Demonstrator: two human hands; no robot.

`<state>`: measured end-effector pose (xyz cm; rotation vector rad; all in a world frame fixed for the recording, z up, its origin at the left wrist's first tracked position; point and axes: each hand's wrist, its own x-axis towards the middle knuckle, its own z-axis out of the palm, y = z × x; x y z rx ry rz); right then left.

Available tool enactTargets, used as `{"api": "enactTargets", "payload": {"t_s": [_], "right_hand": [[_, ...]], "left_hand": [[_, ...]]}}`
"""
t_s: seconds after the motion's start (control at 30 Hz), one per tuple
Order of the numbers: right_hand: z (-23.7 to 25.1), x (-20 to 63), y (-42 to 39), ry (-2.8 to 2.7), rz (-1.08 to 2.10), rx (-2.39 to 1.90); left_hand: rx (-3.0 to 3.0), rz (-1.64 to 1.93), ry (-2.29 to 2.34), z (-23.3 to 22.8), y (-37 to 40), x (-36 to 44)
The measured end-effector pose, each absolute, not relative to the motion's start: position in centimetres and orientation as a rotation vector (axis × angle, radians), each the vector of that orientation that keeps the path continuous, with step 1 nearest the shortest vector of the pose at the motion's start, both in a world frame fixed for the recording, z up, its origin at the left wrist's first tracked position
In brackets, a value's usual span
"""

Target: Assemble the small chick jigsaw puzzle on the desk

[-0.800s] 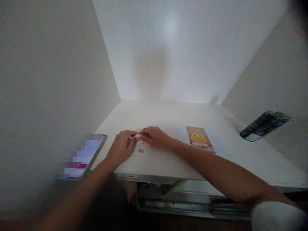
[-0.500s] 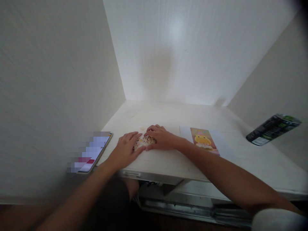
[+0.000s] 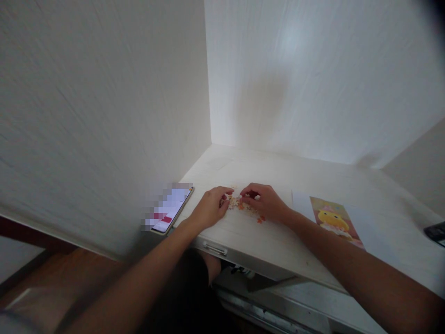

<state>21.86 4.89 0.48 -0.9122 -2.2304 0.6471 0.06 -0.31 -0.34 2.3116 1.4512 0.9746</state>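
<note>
Small orange and pale jigsaw pieces [image 3: 239, 203] lie in a loose cluster on the white desk [image 3: 264, 241]. My left hand [image 3: 210, 208] rests palm down at the cluster's left side, its fingertips touching the pieces. On the right side sits my right hand [image 3: 266, 202], fingers curled over the pieces. Whether either hand pinches a piece is hidden by the fingers. A picture card [image 3: 333, 221] showing a yellow chick lies on white paper to the right.
A phone [image 3: 172, 209] with a lit screen leans at the desk's left edge against the wall. White walls close in on the left and behind. A dark can [image 3: 436, 230] shows at the far right edge. A drawer rail [image 3: 250, 273] runs under the desk front.
The view has swung left, so the desk, card and can sit further right in the picture. My hands have parted slightly, uncovering more of the pieces between them.
</note>
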Motion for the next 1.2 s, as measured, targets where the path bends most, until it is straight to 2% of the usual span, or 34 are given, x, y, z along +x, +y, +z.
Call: {"api": "enactTargets", "payload": {"t_s": [0.13,0.27,0.53,0.63,0.83,1.07,1.2], "right_hand": [[0.3,22.2,5.5,-2.083,0.854,-0.945],[0.6,22.8,5.9,-2.131,0.897,-0.97],[1.2,23.5,6.5,-2.299,0.562,-1.093],[1.5,23.9,7.1,-2.332,0.56,-1.101],[2.6,25.7,7.5,-2.511,0.801,-1.026],[3.4,24.8,5.6,-2.709,0.765,-0.901],[3.4,24.4,5.3,-2.635,0.791,-1.012]], "left_hand": [[2.26,1.044,1.426,-0.4,-0.5,0.0],[2.222,1.085,1.398,-0.6,-0.6,-0.2],[2.201,1.123,1.47,-0.9,-0.6,-0.6],[2.269,1.077,1.54,-0.6,0.5,-0.6],[2.501,0.842,1.47,0.1,4.7,0.6],[2.567,0.656,1.457,0.7,6.1,1.6],[2.54,0.641,1.463,1.2,5.4,1.1]]}}
